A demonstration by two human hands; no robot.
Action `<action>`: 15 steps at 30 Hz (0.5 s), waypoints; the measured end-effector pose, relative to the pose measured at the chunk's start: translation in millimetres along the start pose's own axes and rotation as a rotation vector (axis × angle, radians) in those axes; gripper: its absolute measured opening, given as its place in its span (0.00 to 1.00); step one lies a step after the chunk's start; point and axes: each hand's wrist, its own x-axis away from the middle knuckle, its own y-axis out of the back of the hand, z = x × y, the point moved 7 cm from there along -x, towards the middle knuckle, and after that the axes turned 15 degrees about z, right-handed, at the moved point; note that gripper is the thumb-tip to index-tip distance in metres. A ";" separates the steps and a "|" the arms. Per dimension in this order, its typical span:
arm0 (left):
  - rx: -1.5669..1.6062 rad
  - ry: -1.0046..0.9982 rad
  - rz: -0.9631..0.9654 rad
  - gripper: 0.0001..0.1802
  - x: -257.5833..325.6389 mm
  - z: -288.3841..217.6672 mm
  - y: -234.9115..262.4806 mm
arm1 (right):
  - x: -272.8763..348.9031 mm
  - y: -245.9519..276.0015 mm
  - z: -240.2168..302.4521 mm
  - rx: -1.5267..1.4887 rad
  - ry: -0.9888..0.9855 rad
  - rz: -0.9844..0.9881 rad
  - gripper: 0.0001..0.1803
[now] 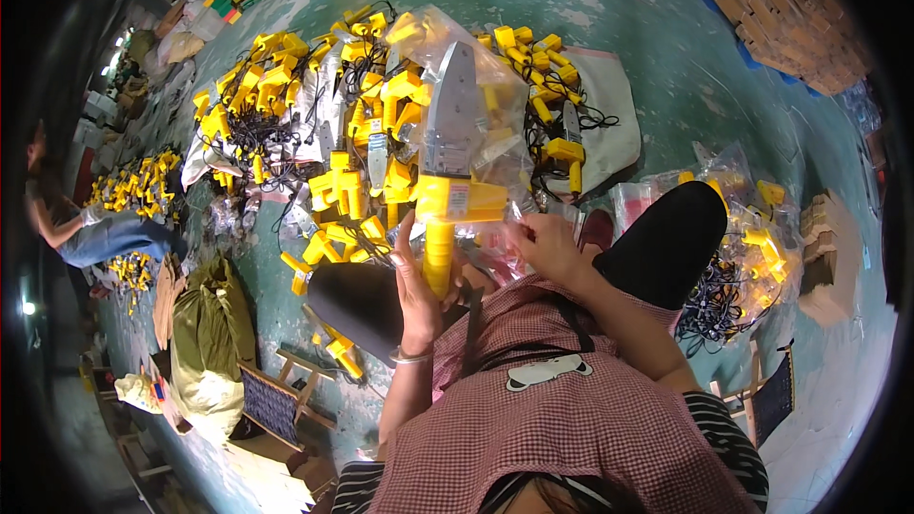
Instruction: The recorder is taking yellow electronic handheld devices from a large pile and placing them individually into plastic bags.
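"Starting closest to the body, what shows?"

"A checked apron (476, 428), then the left hand (419, 309), its fingers wrapped loosely about the handle of a yellow tool (437, 252). That tool stands upright before the lap, its grey blade (451, 119) pointing up."

"And the right hand (550, 246)?"

"Just right of the tool's yellow body, fingers curled inward. Their tips are hidden, so I can't tell whether they pinch anything."

"What's around the blade?"

"A clear plastic bag (509, 128) beside and behind it; whether the blade sits inside, I can't tell."

"Farther out?"

"A heap of yellow tools (276, 71) with black cords, partly lying on a pale sheet (617, 124). To the left, a co-worker (119, 233) in blue trousers near more yellow pieces (143, 181). At upper right, stacked brown cartons (776, 14) on the green floor."
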 end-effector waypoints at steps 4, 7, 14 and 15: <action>0.187 0.049 0.055 0.42 0.5 7.5 7.2 | 22.0 8.7 31.6 0.306 0.237 -0.254 0.09; 0.517 0.086 0.175 0.45 0.0 10.9 0.0 | 22.9 17.3 24.5 0.394 0.355 -0.429 0.09; 0.317 0.082 -0.238 0.55 9.9 14.7 42.2 | 71.4 -72.8 58.2 0.076 0.522 0.849 0.11; 0.336 0.109 -0.244 0.54 14.6 16.7 46.1 | 66.7 -54.9 41.9 -0.031 0.260 1.015 0.13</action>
